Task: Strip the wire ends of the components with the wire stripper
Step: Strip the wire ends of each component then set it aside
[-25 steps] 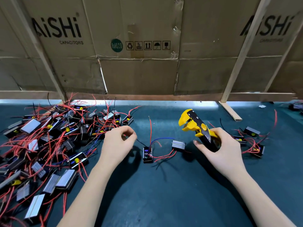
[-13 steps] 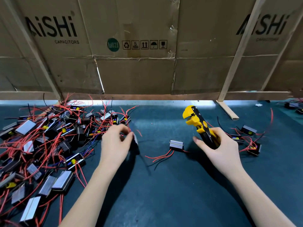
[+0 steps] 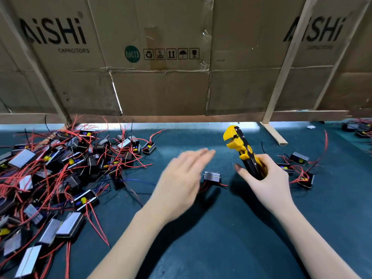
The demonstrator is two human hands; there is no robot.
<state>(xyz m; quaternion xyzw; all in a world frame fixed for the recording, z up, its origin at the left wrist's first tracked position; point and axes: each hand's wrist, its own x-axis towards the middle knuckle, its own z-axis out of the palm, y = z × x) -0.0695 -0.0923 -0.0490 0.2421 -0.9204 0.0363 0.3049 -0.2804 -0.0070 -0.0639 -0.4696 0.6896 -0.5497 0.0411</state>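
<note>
Your right hand [image 3: 267, 178] grips the yellow-and-black wire stripper [image 3: 242, 150] by its handles, head tilted up and away from you. Your left hand [image 3: 181, 178] is blurred but looks flat, fingers straight, holding nothing, just beside a lone component [image 3: 211, 176] on the green mat [image 3: 221, 238], between both hands

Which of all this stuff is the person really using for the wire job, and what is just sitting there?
For the job:
- wire stripper, gripped in the right hand
- lone component with red wires, by the open left hand
- big pile of components on the left
- small group of components on the right

Just there:
- cardboard wall
- wooden struts
</note>
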